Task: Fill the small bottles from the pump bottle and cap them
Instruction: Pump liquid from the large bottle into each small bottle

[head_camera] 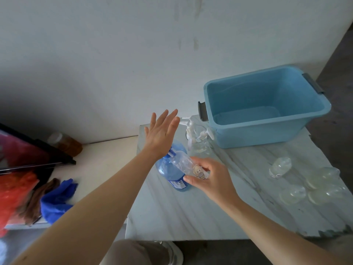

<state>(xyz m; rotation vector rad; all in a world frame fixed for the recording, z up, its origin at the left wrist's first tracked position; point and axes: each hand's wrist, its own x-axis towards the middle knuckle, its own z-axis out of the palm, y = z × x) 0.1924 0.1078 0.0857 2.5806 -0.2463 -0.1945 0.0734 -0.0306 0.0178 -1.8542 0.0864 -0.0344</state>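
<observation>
A blue pump bottle (172, 175) stands on the marble table (191, 211). My left hand (162, 131) is above its pump head, fingers straight, with the heel of the palm over the pump. My right hand (208, 176) grips a small clear bottle (186, 163) with a cartoon sticker, tilted so its mouth is at the blue nozzle. Another small clear bottle (280, 166) lies on its side at the right. Several small clear bottles (313, 188) are grouped near the table's right edge.
A light blue plastic tub (267, 104) sits at the back right. Two clear pump dispensers (196, 138) stand between it and my left hand. A blue cloth (55, 199), red bag and dark tray lie on the lower surface at the left.
</observation>
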